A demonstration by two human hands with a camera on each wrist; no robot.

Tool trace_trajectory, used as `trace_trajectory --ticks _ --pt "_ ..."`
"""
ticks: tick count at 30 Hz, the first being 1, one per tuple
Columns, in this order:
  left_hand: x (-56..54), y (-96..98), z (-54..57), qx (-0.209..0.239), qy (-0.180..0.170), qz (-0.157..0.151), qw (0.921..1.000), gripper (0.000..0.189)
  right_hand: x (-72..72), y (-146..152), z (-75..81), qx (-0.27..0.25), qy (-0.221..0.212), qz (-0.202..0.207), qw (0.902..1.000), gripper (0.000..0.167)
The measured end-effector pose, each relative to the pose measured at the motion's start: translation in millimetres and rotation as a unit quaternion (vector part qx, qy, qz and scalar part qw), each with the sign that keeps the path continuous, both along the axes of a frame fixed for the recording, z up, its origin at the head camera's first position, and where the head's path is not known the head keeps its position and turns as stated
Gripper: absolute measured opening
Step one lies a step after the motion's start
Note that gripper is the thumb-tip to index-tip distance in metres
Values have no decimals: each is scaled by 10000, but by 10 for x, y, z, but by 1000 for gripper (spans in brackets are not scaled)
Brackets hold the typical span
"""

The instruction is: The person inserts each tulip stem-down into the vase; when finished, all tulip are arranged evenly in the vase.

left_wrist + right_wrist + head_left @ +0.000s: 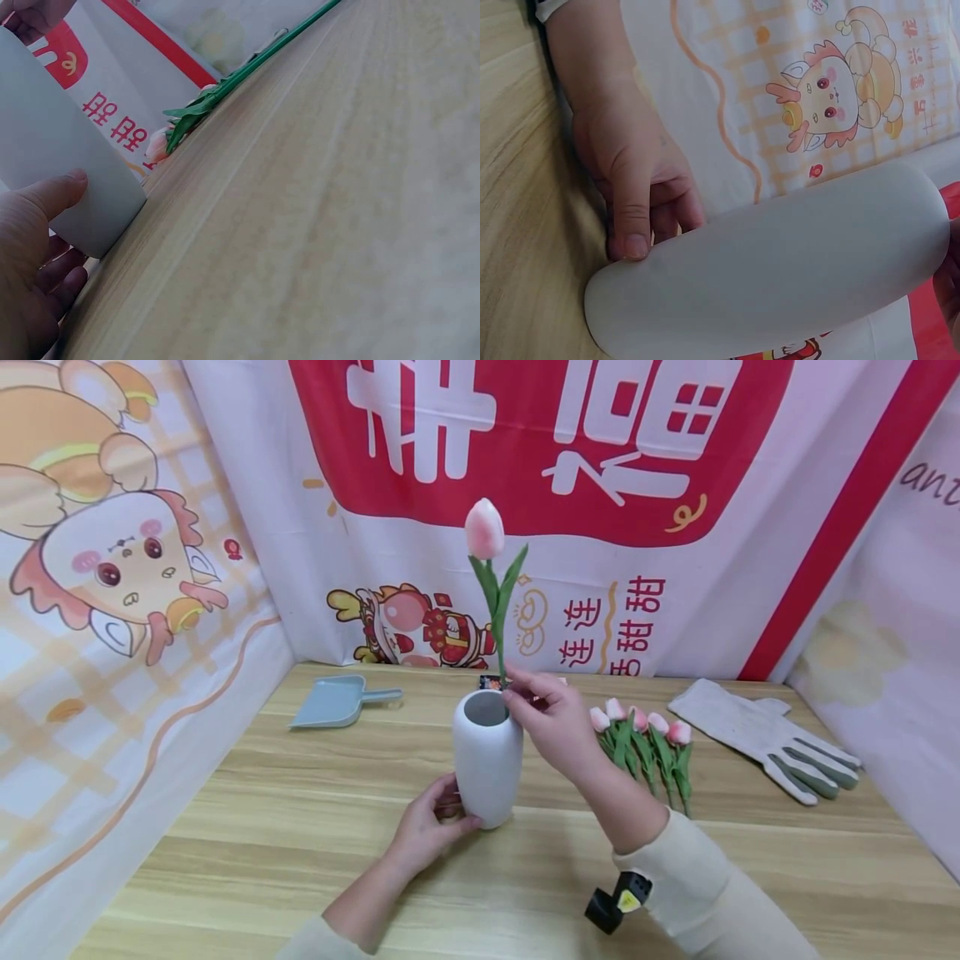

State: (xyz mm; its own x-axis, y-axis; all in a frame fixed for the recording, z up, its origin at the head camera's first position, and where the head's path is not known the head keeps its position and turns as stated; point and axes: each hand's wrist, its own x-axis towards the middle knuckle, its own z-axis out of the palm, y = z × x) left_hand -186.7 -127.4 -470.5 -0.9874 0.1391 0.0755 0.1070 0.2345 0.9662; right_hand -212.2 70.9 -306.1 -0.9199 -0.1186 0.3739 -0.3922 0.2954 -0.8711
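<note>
A white vase (487,768) stands upright on the wooden table, its round mouth facing up. Low on its left side, my left hand (431,827) grips it near the base, thumb in front and fingers round the side. In the left wrist view the thumb of the left hand (34,240) lies flat against the vase wall (60,135). My right hand (558,718) pinches the green stem of a pink-and-white tulip (485,529) right at the vase's rim. The bloom points up, with two leaves below it. The stem's lower end is hidden by the hand and vase.
Several more pink tulips (645,743) lie right of the vase, partly behind the right forearm. Farther right is a pair of grey-white gloves (765,735). A blue dustpan (333,702) lies at the back left. Printed cloth (420,652) hangs along the table's back.
</note>
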Motion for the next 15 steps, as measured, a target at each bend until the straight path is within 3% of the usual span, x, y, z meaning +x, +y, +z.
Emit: trace_trajectory --ticks 15 --pt "24 -6 53 12 -96 -12 10000 62 -3 -4 -2 374 11 142 9992 37"
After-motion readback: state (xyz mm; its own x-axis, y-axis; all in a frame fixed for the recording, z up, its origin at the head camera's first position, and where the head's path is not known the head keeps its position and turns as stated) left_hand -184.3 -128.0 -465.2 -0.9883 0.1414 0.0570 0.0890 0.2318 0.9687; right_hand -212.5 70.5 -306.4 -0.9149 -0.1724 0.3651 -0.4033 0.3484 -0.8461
